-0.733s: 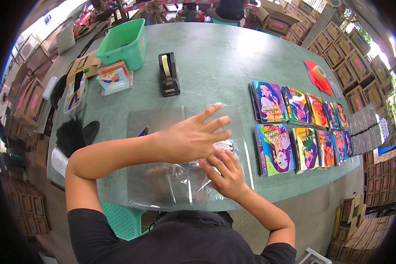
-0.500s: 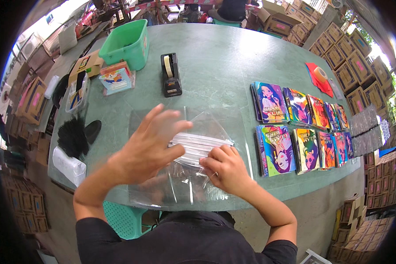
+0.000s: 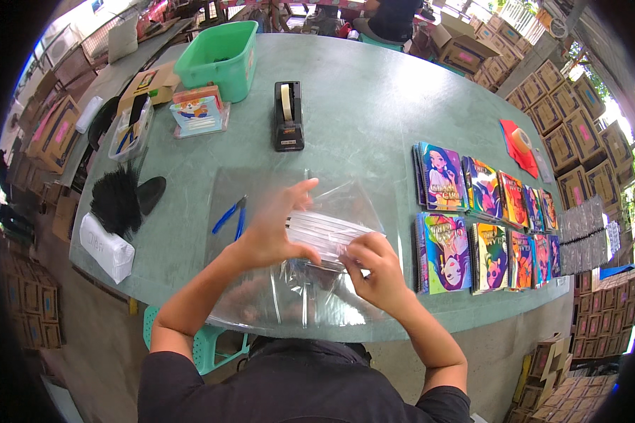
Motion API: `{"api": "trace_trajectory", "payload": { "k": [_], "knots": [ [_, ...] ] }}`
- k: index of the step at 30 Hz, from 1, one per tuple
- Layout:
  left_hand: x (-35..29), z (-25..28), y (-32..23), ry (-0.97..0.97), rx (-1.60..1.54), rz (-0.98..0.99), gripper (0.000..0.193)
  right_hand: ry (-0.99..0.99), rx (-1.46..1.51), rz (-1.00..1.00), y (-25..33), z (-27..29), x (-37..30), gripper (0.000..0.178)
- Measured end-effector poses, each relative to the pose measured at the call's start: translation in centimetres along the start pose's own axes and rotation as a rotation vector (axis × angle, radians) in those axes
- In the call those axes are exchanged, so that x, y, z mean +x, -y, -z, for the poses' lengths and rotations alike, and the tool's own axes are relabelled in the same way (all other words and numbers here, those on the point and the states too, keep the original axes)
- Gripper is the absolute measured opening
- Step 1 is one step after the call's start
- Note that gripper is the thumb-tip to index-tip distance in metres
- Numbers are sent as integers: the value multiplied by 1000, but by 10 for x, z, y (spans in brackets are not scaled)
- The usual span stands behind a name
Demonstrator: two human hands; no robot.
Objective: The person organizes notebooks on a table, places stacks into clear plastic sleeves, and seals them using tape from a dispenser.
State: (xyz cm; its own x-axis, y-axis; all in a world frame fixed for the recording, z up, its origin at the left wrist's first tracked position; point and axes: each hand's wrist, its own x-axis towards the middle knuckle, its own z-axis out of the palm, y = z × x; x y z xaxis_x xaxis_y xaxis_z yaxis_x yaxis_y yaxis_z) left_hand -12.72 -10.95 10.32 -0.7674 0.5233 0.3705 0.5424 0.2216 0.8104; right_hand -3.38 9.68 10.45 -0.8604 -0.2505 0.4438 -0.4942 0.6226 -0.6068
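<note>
A bundle of thin white layers (image 3: 324,233), seen edge-on, lies on clear plastic film (image 3: 289,299) in front of me; what the layers are I cannot make out. My left hand (image 3: 275,229), slightly blurred, is at the bundle's left end with thumb and fingers spread apart. At the right end, the fingers of my right hand (image 3: 375,266) are pinched together on the film beside the bundle. Blue-handled pliers (image 3: 231,217) lie on the film, left of my left hand.
Stacked spiral notebooks (image 3: 441,254) stand in two rows at the right. Ahead is a black tape dispenser (image 3: 289,123). At the left are a green bin (image 3: 219,67), a black brush (image 3: 118,201) and a white pouch (image 3: 106,247). Cardboard boxes (image 3: 561,127) are piled beyond the table.
My left hand has come down and right to the bundle's end, uncovering the blue-handled pliers. My right hand stays at the right end. The whole view has shifted slightly.
</note>
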Motion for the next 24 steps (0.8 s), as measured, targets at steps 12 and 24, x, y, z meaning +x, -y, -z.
{"api": "trace_trajectory", "payload": {
  "k": [12,24],
  "knots": [
    [15,17,-24,420,438,-535,30,378,-465,26,27,30,25,29],
    [-19,5,12,134,343,-867,25,357,-416,144,-4,6,15,47]
  ]
}}
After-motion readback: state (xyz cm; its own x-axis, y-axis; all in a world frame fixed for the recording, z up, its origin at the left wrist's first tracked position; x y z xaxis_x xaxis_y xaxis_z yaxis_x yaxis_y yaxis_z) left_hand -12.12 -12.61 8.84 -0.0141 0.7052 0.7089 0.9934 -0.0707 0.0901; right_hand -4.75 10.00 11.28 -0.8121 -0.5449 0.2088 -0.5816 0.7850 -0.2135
